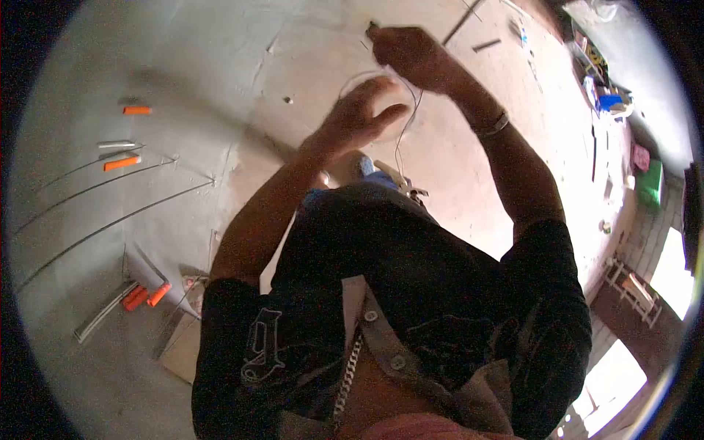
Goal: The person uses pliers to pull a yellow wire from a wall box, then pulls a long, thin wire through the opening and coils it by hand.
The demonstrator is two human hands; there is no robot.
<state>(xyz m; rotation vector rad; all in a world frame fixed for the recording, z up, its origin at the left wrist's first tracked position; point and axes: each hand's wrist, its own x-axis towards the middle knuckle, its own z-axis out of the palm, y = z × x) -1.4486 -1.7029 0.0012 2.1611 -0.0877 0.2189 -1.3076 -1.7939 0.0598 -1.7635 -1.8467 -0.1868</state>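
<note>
My left hand point(356, 117) is stretched out over the floor, its thumb apart from the fingers and nothing plainly held in them. Further up, my right hand point(411, 55) is closed in a fist. A small dark tip point(372, 28) pokes out at its far end, and I cannot tell what it belongs to. A thin pale wire point(408, 121) forms a loose loop around my left fingers, passes just below my right hand and trails down toward my feet. A band circles my right wrist.
On the left wall are orange tubes point(122, 163) and dark cables point(110, 220). Red-orange pieces point(136, 297) show lower left. A short dark strip point(487, 45) lies on the pale floor point(469, 161). Along the right wall are a green object point(650, 183) and assorted items.
</note>
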